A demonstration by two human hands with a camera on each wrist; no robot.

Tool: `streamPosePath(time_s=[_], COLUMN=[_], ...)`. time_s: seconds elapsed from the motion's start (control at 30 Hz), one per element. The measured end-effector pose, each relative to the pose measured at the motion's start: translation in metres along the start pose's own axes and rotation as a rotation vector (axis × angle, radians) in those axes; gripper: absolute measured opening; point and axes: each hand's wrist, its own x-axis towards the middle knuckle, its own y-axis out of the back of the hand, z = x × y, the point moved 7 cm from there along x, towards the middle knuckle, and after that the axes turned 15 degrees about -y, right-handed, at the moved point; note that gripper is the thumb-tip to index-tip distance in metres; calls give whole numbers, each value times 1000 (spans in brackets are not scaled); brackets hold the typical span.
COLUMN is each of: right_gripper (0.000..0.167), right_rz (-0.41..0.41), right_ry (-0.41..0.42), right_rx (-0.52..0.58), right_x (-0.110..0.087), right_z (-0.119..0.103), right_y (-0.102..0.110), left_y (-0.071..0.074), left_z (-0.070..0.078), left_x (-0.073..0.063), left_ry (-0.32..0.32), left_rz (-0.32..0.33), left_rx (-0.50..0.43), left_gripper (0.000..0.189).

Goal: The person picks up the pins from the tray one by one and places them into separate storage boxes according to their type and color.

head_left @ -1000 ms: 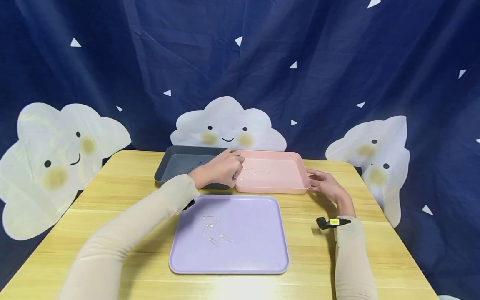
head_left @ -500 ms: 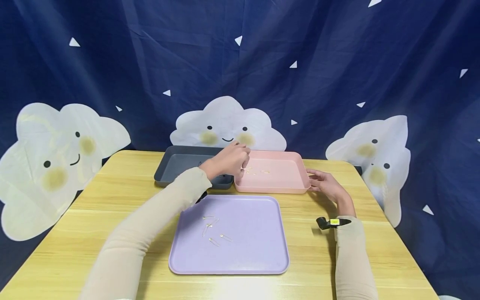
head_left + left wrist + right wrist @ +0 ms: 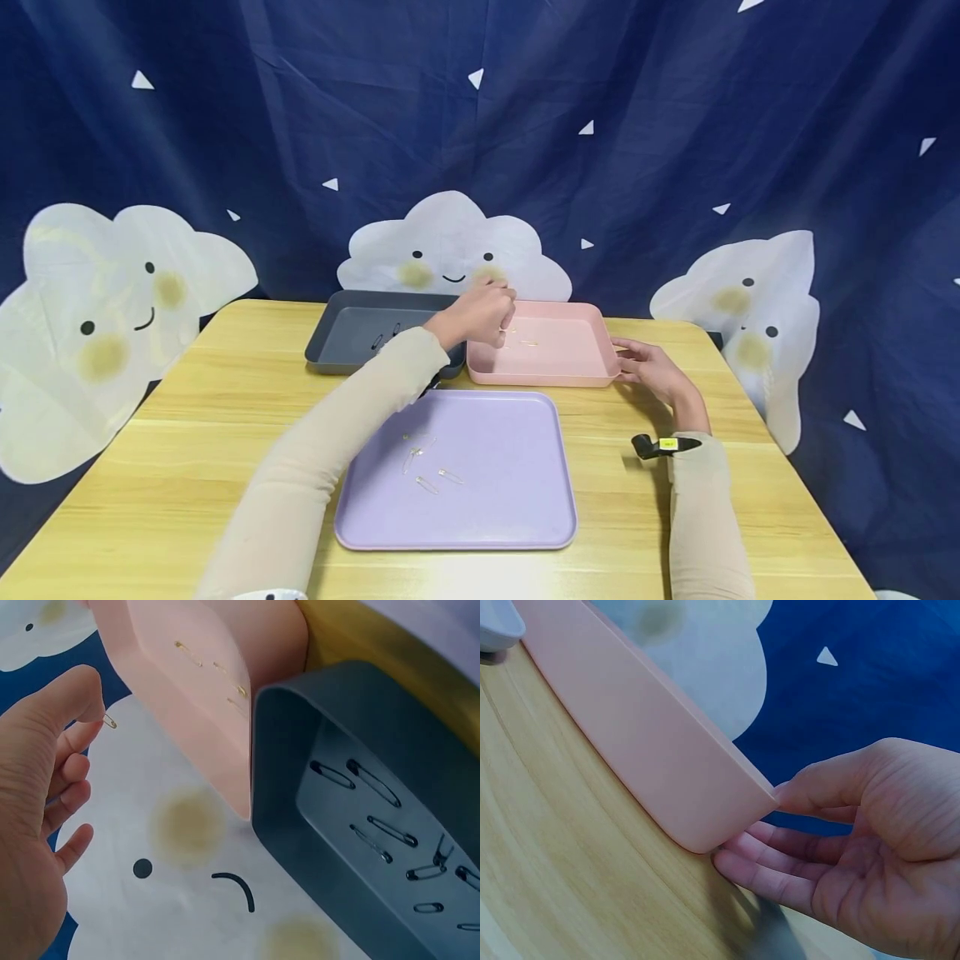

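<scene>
A yellowish wooden tabletop [image 3: 187, 433] with visible grain catches a bright reflection [image 3: 502, 579] near its front. Behind it hangs a creased dark blue cloth [image 3: 622, 58], scattered with small white triangles [image 3: 476, 79] and printed with large white clouds [image 3: 450, 221] bearing black dot eyes [image 3: 417, 254] and yellow cheeks [image 3: 415, 276].
</scene>
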Motion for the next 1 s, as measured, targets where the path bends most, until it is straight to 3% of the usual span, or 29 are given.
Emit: streamPosePath(time_s=[0.4, 0.8, 1.0], right_gripper=[55, 55, 55], right_rz=[-6, -9, -8], right_ry=[3, -6, -8], right_rx=[12, 25, 25], right_x=[0, 2, 1], right_z=[1, 2, 2], right_y=[1, 0, 0], left_y=[-12, -34, -37], left_z=[9, 15, 19], left_x=[21, 30, 32], left_ry=[-22, -18, -34], left_rz=[-16, -37, -29], left_rx=[43, 23, 68], left_gripper=[6, 6, 8])
